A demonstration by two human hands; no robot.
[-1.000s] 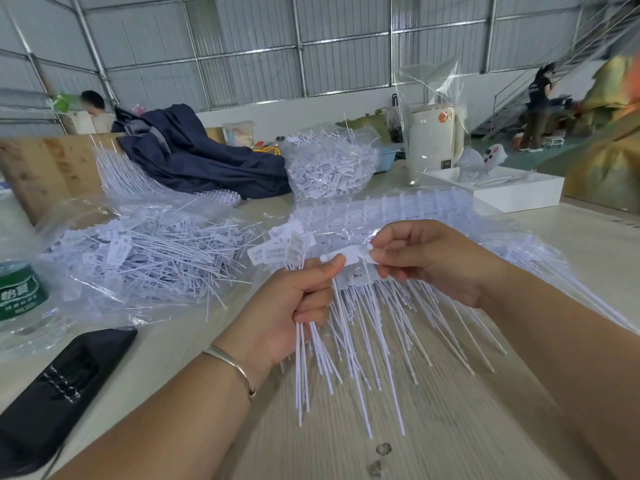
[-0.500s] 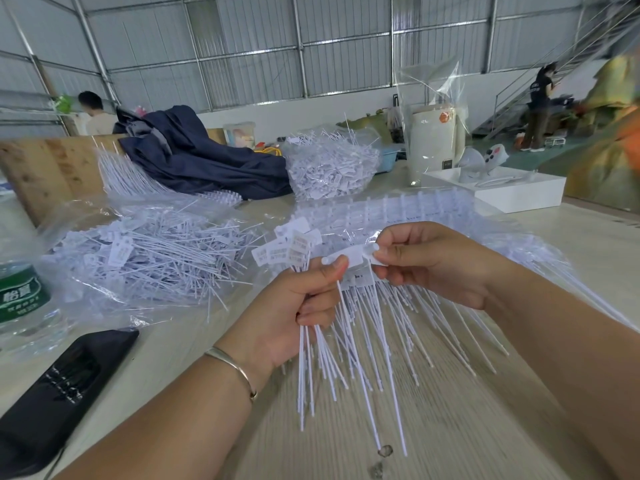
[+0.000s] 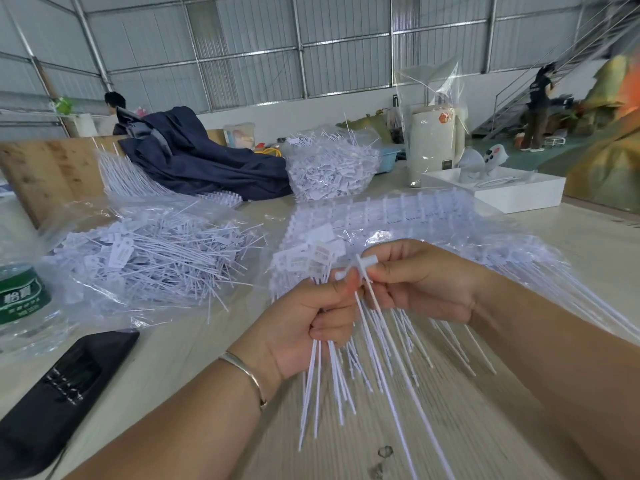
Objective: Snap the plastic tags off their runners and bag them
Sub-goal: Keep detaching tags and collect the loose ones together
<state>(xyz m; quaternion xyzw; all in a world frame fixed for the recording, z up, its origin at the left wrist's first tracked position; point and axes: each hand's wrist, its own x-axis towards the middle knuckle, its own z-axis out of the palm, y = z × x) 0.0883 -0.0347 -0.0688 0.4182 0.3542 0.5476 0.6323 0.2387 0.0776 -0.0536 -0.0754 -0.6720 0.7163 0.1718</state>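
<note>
Tags (image 3: 332, 344) bunched in closed left hand (image 3: 304, 327) | runner (image 3: 363, 263) pinched by right hand (image 3: 422, 282) | tag tips blurred | bag (image 3: 156, 258) beside, part cropped.

White plastic tags (image 3: 346, 358) with pale lilac stems, clear bag (image 3: 149, 258) of white tags at the surface's left edge, green-labelled bottle (image 3: 24, 303), black case (image 3: 59, 393), navy cloth (image 3: 194, 161) at the far edge, white tray (image 3: 512, 194), pale wood-grain surface (image 3: 502, 427), silver bangle (image 3: 247, 370)
</note>
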